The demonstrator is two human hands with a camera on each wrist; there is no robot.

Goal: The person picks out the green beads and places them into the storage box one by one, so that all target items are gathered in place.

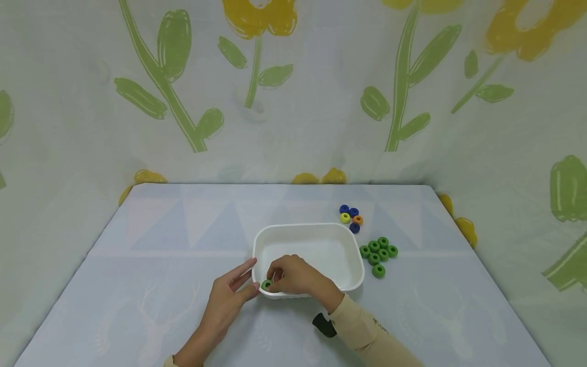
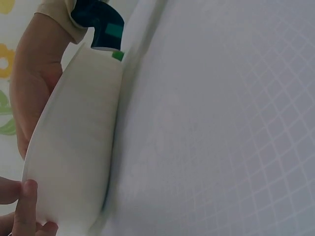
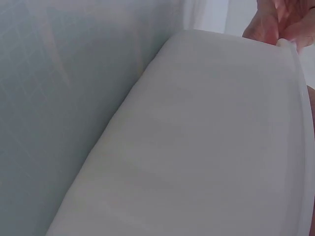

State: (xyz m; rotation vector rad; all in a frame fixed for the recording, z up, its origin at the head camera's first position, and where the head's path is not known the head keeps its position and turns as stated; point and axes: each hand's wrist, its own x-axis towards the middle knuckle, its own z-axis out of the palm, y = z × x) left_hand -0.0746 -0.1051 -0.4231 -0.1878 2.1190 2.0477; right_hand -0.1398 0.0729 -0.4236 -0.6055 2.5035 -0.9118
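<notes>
A white plastic tub [image 1: 307,229] with rounded corners stands on the table. My left hand [image 1: 227,295] holds its left end, with thumb and fingers at the rim; the left wrist view shows fingertips [image 2: 29,189] against the outer wall. Inside the tub, my right hand [image 1: 295,275] reaches down to the near left corner, thumb and finger pinching a green bead [image 1: 267,284] with a hole. In the right wrist view the tub's wall [image 3: 197,137] hides the right fingers and the bead.
Several green beads [image 1: 374,259] lie just right of the tub. Behind them sits a small group of blue beads [image 1: 354,212], a yellow bead [image 1: 345,218] and an orange bead [image 1: 358,219]. A dark strap piece [image 1: 324,325] shows by the right sleeve. Flowered cloth [image 1: 312,102] surrounds the table.
</notes>
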